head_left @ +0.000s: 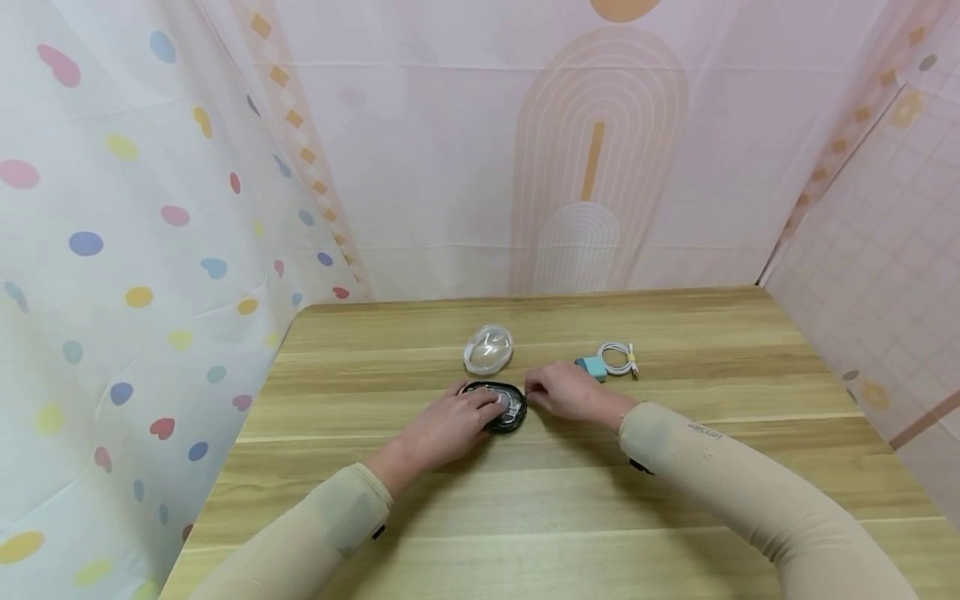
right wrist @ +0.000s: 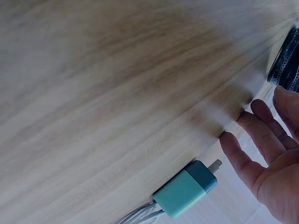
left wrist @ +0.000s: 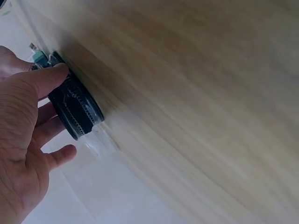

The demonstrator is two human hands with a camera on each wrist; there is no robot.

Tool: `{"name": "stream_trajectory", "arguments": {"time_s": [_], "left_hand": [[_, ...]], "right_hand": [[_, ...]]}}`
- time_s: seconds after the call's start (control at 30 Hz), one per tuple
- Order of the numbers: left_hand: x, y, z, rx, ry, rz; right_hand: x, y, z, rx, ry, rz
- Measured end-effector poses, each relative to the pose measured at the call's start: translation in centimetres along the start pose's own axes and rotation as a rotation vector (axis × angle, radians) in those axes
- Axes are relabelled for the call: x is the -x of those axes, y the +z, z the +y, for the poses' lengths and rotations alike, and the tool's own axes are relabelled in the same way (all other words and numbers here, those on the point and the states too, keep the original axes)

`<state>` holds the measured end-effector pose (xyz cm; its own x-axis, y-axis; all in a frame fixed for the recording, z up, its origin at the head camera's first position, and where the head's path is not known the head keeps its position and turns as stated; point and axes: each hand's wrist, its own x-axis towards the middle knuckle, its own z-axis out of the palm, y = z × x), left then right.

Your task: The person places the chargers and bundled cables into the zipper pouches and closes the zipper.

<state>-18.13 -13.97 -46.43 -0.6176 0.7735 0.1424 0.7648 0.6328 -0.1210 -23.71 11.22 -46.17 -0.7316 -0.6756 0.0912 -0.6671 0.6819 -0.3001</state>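
A small oval zip case [head_left: 512, 408] with black edging and a see-through top lies near the middle of the table. My left hand [head_left: 457, 421] grips it, the thumb [left wrist: 52, 78] on the near side and fingers round the far side. Black zipper teeth run along its side wall in the left wrist view. At its right end is my right hand [head_left: 564, 392], thumb and forefinger close to the rim. Whether they pinch a zipper pull is hidden. In the right wrist view the other fingers [right wrist: 259, 135] are spread, their tips near the tabletop.
A clear oval case [head_left: 488, 350] with a whitish rim lies just behind the black one. Right of my right hand sits a teal charger plug [head_left: 592, 367] beside a coiled white cable [head_left: 617, 359] with a yellow tie. Patterned curtains [head_left: 435, 150] surround the wooden table [head_left: 525, 517].
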Motion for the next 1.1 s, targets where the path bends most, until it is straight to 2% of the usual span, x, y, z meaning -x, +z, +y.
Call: {"name": "stream_trajectory", "arguments": {"time_s": [0.33, 0.5, 0.67, 0.83, 1.1], "left_hand": [[-0.2, 0.1, 0.0, 0.005, -0.01, -0.007], [-0.2, 0.1, 0.0, 0.009, -0.014, -0.005], [-0.2, -0.2, 0.0, 0.017, -0.024, -0.006], [-0.3, -0.4, -0.1, 0.01, -0.006, -0.006], [-0.2, -0.1, -0.3, -0.037, 0.063, 0.05]], "right_hand": [[0.3, -0.3, 0.4, -0.014, -0.005, -0.04], [1.1, -0.5, -0.2, -0.038, -0.008, -0.082], [1.5, -0.6, -0.8, -0.036, -0.008, -0.074], [1.4, -0.6, -0.6, -0.039, -0.01, -0.067], [1.2, -0.3, -0.4, -0.032, -0.004, -0.052]]}}
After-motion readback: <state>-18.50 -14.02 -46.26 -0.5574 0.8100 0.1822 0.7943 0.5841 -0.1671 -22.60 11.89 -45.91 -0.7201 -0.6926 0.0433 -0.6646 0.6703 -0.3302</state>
